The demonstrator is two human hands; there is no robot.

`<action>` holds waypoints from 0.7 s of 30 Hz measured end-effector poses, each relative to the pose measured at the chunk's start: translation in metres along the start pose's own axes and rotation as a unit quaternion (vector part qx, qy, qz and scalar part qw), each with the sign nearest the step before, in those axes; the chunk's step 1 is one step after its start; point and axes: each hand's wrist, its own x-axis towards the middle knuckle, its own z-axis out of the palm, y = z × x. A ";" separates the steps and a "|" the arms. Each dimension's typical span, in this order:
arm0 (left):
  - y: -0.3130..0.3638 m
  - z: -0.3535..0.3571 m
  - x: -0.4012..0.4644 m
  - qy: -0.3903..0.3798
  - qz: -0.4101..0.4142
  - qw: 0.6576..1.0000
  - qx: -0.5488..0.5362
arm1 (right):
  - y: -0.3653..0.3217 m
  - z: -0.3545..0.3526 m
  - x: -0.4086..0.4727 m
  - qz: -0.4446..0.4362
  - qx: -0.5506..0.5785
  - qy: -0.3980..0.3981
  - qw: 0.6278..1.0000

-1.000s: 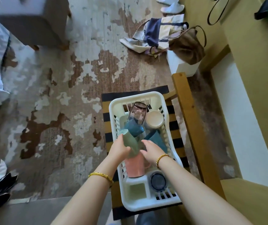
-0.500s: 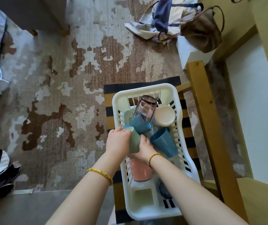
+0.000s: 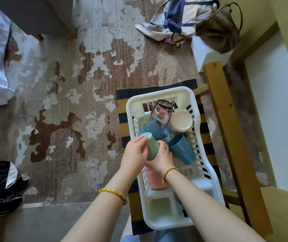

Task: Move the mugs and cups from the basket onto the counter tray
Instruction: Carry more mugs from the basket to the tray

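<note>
At the bottom of the frame two bare forearms are reaching up toward the centre, the left wearing a yellow bangle (image 3: 113, 195) and the right a beaded bracelet (image 3: 169, 172). The left hand (image 3: 134, 153) is curling its fingers round the side of a pale green cup (image 3: 150, 147), which is lying tilted with its mouth toward the upper left, just above the rim of the white basket (image 3: 159, 95). The right hand (image 3: 162, 156) is pressing against the lower end of the same cup, thumb along its side; how its other fingers are lying cannot be told, since they are hidden beneath the cup. Directly below the hands a pink mug (image 3: 156, 180) is sitting in the basket, mostly covered by the right wrist. The nearest compartment of the basket, at lower centre, is showing only its white floor. To the right of the hands a dark blue cup (image 3: 181, 149) is lying on its side, and just above the green cup a second blue cup (image 3: 154, 131) is lying tipped. Farther up, a pinkish clear glass (image 3: 161, 113) is leaning against that blue cup, with a cream cup (image 3: 181, 120) standing bottom-up beside it on the right. The basket is resting on a striped black and yellow cloth (image 3: 123, 109) next to a wooden frame (image 3: 227, 130). Beyond, in the upper right, bags (image 3: 192, 16) are lying on the patterned rug (image 3: 80, 88).
</note>
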 end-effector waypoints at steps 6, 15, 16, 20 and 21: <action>0.022 -0.009 -0.025 0.005 -0.100 0.972 -0.213 | -0.013 -0.021 -0.036 -0.021 0.041 0.048 0.998; 0.094 -0.057 -0.086 -0.053 -0.066 0.923 -0.376 | -0.042 -0.084 -0.129 -0.090 0.008 0.223 0.971; 0.104 -0.063 -0.093 -0.053 -0.067 0.921 -0.380 | -0.046 -0.089 -0.140 -0.097 0.005 0.242 0.965; 0.136 -0.077 -0.121 -0.036 -0.052 0.919 -0.390 | -0.053 -0.099 -0.182 -0.128 0.000 0.320 0.939; 0.140 -0.079 -0.127 -0.033 -0.048 0.918 -0.392 | -0.052 -0.101 -0.192 -0.130 -0.005 0.334 0.934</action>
